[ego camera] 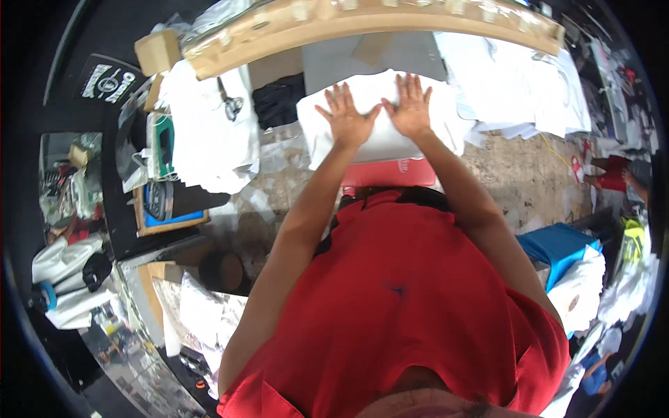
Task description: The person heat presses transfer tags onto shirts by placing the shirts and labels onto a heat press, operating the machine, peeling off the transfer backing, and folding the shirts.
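Both hands lie flat, fingers spread, on a white cloth garment (387, 141), which is draped over a board or platen in front of me. My left hand (348, 121) presses on its left part. Close beside it, my right hand (410, 108) rests on the upper middle, the two thumbs almost meeting. Neither hand grips anything. The garment's near edge hangs just above a red padded surface (387, 173). Behind the cloth is a grey panel (334, 57). What lies beneath the garment is hidden.
Scissors (232, 107) lie on a white cloth stack (209, 146) at left, beside folded black cloth (278, 102). More white garments (512, 89) are piled at right. A long cardboard box (366, 21) spans the far side. Two people (611, 172) (596, 373) are at the right rim.
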Motion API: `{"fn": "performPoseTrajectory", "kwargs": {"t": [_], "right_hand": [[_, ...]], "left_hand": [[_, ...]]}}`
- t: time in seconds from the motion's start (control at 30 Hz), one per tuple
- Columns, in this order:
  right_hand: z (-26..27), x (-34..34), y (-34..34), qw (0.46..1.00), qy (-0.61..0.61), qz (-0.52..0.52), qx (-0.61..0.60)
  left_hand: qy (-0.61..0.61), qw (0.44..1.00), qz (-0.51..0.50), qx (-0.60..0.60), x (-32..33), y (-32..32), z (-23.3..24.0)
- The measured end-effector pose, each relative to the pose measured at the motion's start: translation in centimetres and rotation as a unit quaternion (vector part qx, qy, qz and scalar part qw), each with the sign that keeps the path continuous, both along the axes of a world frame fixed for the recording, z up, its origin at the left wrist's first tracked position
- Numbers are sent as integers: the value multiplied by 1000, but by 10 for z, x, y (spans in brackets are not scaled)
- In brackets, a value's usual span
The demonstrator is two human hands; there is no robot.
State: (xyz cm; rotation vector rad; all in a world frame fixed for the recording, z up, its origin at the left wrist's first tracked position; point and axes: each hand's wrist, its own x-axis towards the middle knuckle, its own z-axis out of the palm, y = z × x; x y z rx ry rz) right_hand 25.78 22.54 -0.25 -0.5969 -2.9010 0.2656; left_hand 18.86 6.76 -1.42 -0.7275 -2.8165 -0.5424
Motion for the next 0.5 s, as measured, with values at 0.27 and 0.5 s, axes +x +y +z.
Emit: {"fn": "performPoseTrajectory", "kwargs": {"t": [0.27, 0.5], "right_hand": [[5, 7, -1, 1000, 29, 3, -12], [3, 7, 2, 1000, 25, 1, -13]], "left_hand": [[-36, 998, 7, -51, 0, -1, 11], [-32, 997, 31, -55, -3, 5, 5]]}}
